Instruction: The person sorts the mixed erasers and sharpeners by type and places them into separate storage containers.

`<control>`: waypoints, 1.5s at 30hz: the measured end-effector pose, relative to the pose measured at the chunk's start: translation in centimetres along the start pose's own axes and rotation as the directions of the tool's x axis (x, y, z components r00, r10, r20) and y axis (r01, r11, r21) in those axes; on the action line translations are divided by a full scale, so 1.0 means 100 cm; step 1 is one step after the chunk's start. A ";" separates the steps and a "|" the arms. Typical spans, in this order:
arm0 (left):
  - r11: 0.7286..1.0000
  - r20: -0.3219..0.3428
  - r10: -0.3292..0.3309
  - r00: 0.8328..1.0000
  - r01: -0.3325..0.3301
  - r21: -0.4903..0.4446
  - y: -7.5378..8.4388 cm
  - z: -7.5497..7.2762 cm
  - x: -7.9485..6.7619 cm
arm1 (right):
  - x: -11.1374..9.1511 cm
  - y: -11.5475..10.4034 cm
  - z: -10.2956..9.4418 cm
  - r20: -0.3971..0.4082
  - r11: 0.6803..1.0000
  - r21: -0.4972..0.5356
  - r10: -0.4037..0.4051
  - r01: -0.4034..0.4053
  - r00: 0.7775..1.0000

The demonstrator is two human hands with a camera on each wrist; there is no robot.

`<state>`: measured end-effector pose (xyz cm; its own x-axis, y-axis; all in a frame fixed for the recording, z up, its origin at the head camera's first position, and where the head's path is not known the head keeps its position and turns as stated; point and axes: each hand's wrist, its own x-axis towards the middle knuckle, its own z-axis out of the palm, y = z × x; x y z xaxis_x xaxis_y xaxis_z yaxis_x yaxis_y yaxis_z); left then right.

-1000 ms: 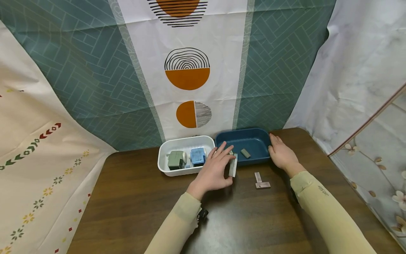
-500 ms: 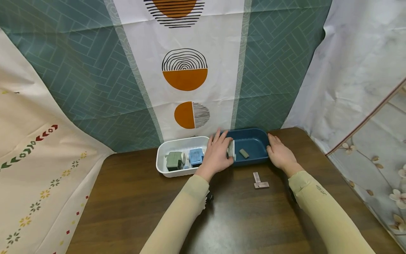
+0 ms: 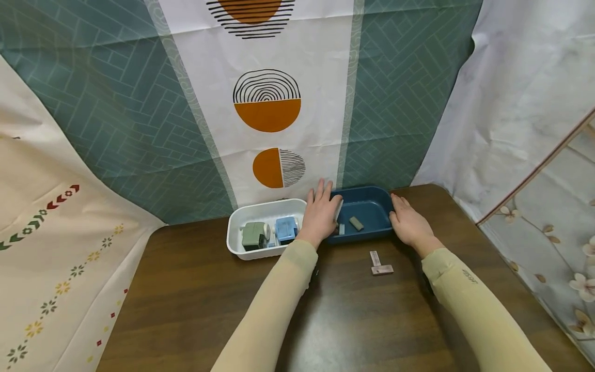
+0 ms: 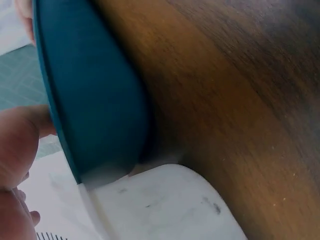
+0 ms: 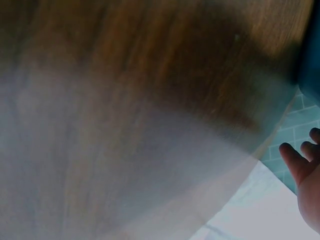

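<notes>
My left hand (image 3: 318, 219) is over the left end of a dark blue tray (image 3: 374, 207), its thumb dipping inside the front rim. A pale flat piece (image 3: 340, 207) shows beside its fingers, mostly hidden by the hand; I cannot tell how firmly it is gripped. A small pale block (image 3: 341, 229) and a grey-green block (image 3: 356, 223) lie in the tray. My right hand (image 3: 409, 219) rests with straight fingers along the tray's right end. In the left wrist view, the left thumb (image 4: 42, 120) reaches over the blue tray's rim.
A white tray (image 3: 265, 205) stands against the blue one's left, holding a green boxy device (image 3: 253, 235) and a blue one (image 3: 285, 228). In front of the blue tray, two pinkish blocks (image 3: 382, 269) form a T on the wooden table (image 3: 195, 299). Patterned cloth hangs behind.
My left hand has carried the pale flat piece from in front of the blue tray back and down into its left end. The right hand has stayed at the tray's right end.
</notes>
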<state>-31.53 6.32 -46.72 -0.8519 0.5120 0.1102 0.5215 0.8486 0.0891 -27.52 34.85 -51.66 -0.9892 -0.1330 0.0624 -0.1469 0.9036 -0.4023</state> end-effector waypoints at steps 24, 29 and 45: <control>0.989 0.009 -0.058 0.998 0.056 0.134 0.012 0.007 0.014 | 0.004 -0.002 0.000 0.013 1.000 0.007 0.005 -0.005 1.000; 0.991 -0.001 -0.050 0.999 0.050 0.126 0.013 0.009 0.012 | 0.003 0.002 0.000 0.013 1.000 0.009 0.020 -0.020 1.000; 0.995 -0.027 -0.062 0.998 0.064 0.080 0.004 0.012 0.000 | 0.001 0.000 -0.001 0.002 1.000 0.003 0.008 -0.008 1.000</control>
<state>-31.33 6.84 -47.85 -0.8808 0.4549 0.1313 0.4608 0.8874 0.0169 -27.59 34.89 -51.54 -0.9903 -0.1263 0.0577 -0.1388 0.9035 -0.4055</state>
